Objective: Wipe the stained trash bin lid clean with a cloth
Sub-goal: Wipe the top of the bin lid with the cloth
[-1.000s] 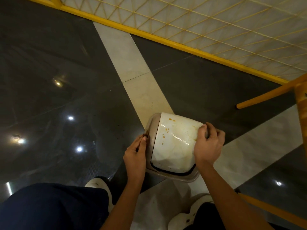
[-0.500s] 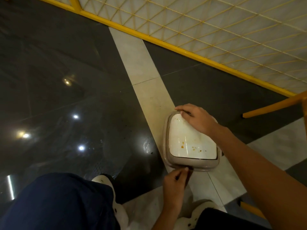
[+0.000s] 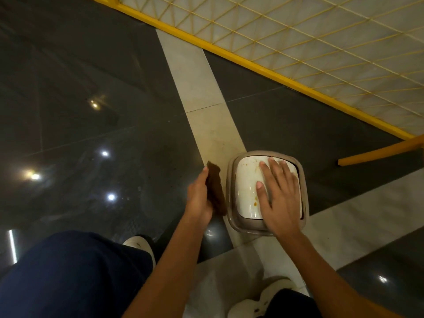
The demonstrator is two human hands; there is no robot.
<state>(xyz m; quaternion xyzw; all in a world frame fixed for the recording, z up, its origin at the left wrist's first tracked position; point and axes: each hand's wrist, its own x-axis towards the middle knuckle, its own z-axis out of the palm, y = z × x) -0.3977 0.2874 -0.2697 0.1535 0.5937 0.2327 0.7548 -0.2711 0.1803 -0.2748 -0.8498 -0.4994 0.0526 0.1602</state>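
A small trash bin stands on the floor, seen from above: a white lid [image 3: 246,187] with orange-brown stains inside a taupe rim [image 3: 231,223]. My right hand [image 3: 278,193] lies flat on the lid's right half, fingers spread, pressing on it. My left hand [image 3: 199,196] hovers just left of the bin, gripping a dark brown cloth [image 3: 215,189] that hangs upright beside the rim, apart from the lid.
The floor is glossy dark tile crossed by pale tile strips [image 3: 202,88]. A yellow-framed mesh panel [image 3: 298,42] runs along the back right, and a yellow bar [image 3: 378,152] juts in from the right. My dark-trousered knee [image 3: 68,271] and white shoes [image 3: 140,245] are below.
The right hand moved from the lid's far edge to lie flat on the lid. The left hand left the near rim and now holds a brown cloth beside the bin.
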